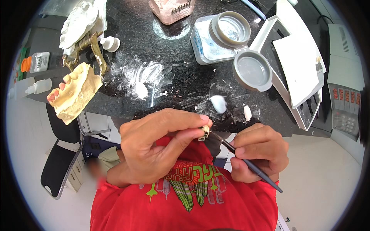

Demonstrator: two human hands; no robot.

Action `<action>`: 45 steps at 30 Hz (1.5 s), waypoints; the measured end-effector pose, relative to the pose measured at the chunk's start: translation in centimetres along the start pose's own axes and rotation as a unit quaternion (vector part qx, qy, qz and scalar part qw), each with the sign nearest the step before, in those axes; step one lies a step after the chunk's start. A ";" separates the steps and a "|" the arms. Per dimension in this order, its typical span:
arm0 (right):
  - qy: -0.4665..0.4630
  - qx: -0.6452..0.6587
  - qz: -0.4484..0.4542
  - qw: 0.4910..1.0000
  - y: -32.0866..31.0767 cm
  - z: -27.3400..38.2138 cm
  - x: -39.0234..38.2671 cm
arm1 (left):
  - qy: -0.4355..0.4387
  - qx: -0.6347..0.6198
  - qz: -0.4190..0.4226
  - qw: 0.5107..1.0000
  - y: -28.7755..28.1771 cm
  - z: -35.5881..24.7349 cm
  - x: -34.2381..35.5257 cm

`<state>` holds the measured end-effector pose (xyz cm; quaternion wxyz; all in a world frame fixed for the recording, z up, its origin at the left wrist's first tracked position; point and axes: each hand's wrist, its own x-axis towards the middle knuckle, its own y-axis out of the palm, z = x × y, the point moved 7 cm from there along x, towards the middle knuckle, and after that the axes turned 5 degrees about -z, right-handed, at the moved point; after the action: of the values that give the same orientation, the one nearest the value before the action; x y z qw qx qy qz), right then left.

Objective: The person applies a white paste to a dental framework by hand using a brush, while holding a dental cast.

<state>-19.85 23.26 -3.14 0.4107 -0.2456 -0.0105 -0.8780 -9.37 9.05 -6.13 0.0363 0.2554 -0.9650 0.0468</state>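
My left hand (pixel 158 144) pinches a small tooth-coloured dental crown piece (pixel 204 133) with dark patches between thumb and forefinger, just off the front edge of the counter. Its far side is hidden by the fingertips. My right hand (pixel 262 152) is closed around a slim brush (pixel 260 173) with a dark handle, held like a pen. The brush's tip points left and meets, or nearly meets, the crown piece. Beyond the hands, a white powdery mound (pixel 219 104) and a smaller white lump (pixel 247 112) lie on the counter.
On the dark speckled counter (pixel 181 77) stand a powder jar (pixel 210 42) with its grey lid flipped back, a pinkish container (pixel 171 9) and a white tray case (pixel 304 69). At left, a yellow dental cast (pixel 75 92) overhangs the edge beside a brass articulator (pixel 101 57).
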 end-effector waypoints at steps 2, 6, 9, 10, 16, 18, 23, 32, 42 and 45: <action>0.001 -0.003 -0.002 1.000 0.0 0.0 0.0 | -0.002 0.001 0.003 1.000 0.0 0.0 0.0; 0.001 -0.004 0.001 1.000 0.0 0.0 0.0 | -0.001 0.001 0.008 1.000 0.1 -0.1 0.1; 0.001 -0.007 0.007 1.000 0.1 0.0 0.0 | -0.001 -0.002 0.009 1.000 0.1 -0.1 0.1; 0.001 -0.009 0.010 1.000 0.1 0.0 0.0 | -0.001 -0.001 0.009 1.000 0.1 -0.1 0.1; -0.005 0.000 -0.010 1.000 -0.1 0.0 -0.2 | -0.015 -0.010 0.003 1.000 0.0 -0.1 0.0; -0.003 -0.003 -0.010 1.000 -0.1 0.0 -0.2 | -0.028 -0.022 -0.007 0.999 0.0 0.0 -0.1; -0.010 -0.012 -0.006 1.000 -0.1 -0.1 -0.1 | -0.034 -0.025 -0.008 0.999 0.0 0.0 0.0; -0.007 -0.013 0.002 1.000 0.0 0.0 0.0 | -0.026 -0.021 -0.005 0.999 0.0 0.0 0.0; 0.025 0.013 -0.023 0.999 -0.5 -0.2 -0.4 | -0.012 -0.011 0.000 1.000 -0.1 -0.1 0.0; 0.052 0.020 -0.030 0.998 -0.9 -0.2 -0.4 | -0.002 -0.014 -0.001 1.000 0.0 0.0 0.0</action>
<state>-20.37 24.10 -3.34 0.3890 -0.1907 -0.0139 -0.9012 -9.40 9.04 -6.08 0.0379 0.2561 -0.9653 0.0330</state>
